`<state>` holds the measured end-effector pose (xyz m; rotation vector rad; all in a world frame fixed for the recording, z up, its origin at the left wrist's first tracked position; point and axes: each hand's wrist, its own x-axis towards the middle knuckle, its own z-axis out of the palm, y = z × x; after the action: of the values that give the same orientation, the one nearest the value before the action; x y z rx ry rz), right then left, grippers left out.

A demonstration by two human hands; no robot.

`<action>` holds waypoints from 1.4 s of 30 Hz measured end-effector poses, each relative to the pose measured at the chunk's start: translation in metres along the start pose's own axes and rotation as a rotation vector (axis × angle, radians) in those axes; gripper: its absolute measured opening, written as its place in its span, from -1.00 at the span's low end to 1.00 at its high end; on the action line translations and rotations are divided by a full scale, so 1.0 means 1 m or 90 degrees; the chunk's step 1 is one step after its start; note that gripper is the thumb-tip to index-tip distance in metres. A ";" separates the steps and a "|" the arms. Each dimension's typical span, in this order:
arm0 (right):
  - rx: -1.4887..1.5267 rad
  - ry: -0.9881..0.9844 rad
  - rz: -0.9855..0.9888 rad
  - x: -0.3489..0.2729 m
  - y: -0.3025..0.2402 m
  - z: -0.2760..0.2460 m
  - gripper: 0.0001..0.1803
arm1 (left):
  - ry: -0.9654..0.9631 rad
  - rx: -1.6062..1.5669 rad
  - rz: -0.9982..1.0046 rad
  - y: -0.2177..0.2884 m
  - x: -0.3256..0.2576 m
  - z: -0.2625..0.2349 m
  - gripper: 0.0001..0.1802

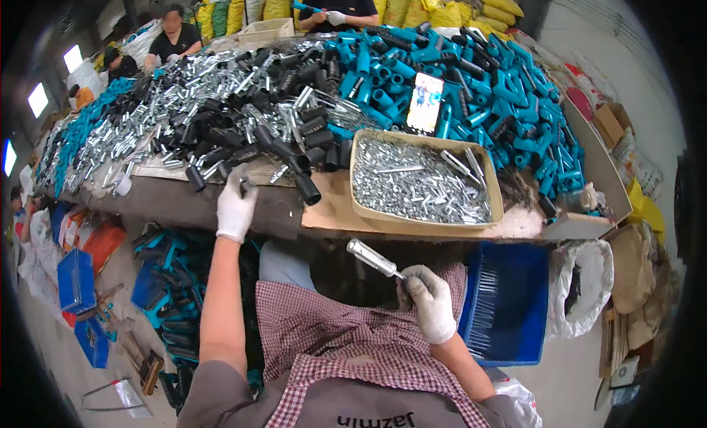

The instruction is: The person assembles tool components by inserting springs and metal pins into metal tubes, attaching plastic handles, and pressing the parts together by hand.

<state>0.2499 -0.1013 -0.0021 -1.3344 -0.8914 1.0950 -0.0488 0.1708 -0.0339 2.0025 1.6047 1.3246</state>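
Observation:
My right hand (429, 303), in a white glove, is closed on the thin end of a silver metal cylinder with a slim shaft (374, 258). The cylinder points up and to the left above my lap. My left hand (237, 211), also gloved, is at the table's front edge beside loose black tubes (196, 178). Its fingers are curled, and a small dark piece shows between them, too small to name. To the right of that hand, a cream tub (412, 220) holds many small metal parts and a few longer silver tubes.
Heaped across the table are silver tubes (140, 111), black tubes (291, 78) and teal plastic housings (508, 96). A lit phone (426, 104) leans on the teal heap. Right of my lap sits a blue crate (526, 303) with metal rods. Co-workers (340, 4) sit across the table.

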 end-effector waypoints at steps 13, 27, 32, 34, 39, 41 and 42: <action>-0.403 -0.003 -0.227 0.002 0.006 -0.012 -0.88 | -0.362 -0.108 0.137 0.121 -0.136 -0.033 -0.39; -0.351 -0.173 -0.263 0.035 -0.044 -0.025 -0.56 | -0.567 -0.352 -0.043 0.134 -0.169 -0.011 -0.55; -0.628 0.154 -0.392 0.148 -0.066 -0.071 -0.84 | -0.495 -0.327 0.019 0.133 -0.172 -0.013 -0.65; -0.747 0.177 -0.435 0.189 -0.069 -0.082 -0.85 | -0.486 -0.288 0.030 0.134 -0.171 -0.015 -0.63; -1.045 0.070 -0.364 0.243 -0.070 -0.080 -0.81 | -0.450 -0.428 -0.117 0.132 -0.172 -0.021 -0.08; -1.102 0.040 -0.345 0.249 -0.071 -0.075 -0.81 | -0.432 -0.403 -0.113 0.129 -0.174 -0.021 -0.10; -1.112 0.032 -0.345 0.249 -0.071 -0.074 -0.81 | -0.398 -0.385 -0.091 0.127 -0.175 -0.020 -0.14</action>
<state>0.3967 0.1209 0.0382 -2.1363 -2.1666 -0.4537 0.0217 -0.0344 -0.0221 1.6463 0.9009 0.8555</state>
